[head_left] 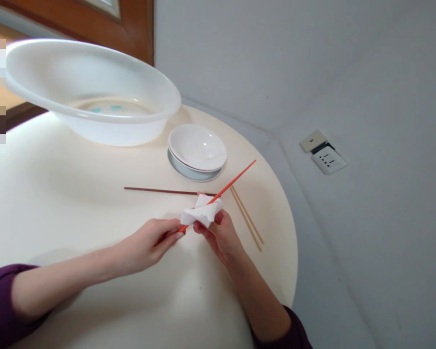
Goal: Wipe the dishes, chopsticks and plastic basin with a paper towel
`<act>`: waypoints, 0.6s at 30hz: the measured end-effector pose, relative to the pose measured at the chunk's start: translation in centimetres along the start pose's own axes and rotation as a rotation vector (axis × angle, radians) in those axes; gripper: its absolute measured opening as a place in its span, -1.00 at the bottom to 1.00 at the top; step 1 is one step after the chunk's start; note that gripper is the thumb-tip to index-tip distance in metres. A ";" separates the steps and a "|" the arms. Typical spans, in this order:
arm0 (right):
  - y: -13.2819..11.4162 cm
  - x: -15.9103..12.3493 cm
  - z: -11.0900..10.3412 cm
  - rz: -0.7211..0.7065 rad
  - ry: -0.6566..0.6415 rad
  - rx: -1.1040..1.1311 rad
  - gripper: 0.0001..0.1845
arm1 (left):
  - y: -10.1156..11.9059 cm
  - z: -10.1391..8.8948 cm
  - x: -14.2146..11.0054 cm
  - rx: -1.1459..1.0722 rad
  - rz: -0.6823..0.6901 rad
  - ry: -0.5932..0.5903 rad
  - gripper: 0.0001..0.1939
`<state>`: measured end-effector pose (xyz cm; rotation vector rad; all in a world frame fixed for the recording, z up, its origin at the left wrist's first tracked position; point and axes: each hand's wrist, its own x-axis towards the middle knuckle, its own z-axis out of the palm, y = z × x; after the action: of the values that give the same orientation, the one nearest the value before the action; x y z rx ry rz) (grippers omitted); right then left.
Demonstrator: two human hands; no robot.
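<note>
My left hand (152,242) pinches the near end of a red chopstick (236,180), which slants up to the right above the table. My right hand (221,235) holds a folded white tissue (202,212) wrapped round the chopstick's lower part. A dark brown chopstick (160,190) lies flat on the table just beyond the tissue. A pair of pale wooden chopsticks (247,219) lies to the right of my right hand.
A large white plastic basin (51,82) with a little water stands at the back left of the round cream table (76,194). Two stacked white dishes (198,151) sit beside it. A grey wall with a socket (329,159) closes the right side.
</note>
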<state>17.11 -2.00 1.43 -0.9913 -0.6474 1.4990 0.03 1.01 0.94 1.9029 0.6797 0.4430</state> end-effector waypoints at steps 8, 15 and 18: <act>-0.3 0.0 -0.4 -0.026 0.105 -0.105 -0.31 | 0.1 -0.1 0.0 -0.007 0.025 -0.006 -0.75; -0.5 0.1 -0.4 -0.136 0.172 -0.212 -0.41 | 0.0 0.0 -0.1 -0.006 0.024 0.000 -0.76; -0.4 0.1 -0.4 -0.183 0.158 -0.219 -0.41 | 0.0 0.1 0.0 0.016 0.032 -0.002 -0.76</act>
<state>17.67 -1.91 1.55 -1.1720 -0.7780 1.1946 0.05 0.96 0.91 1.9312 0.6542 0.4572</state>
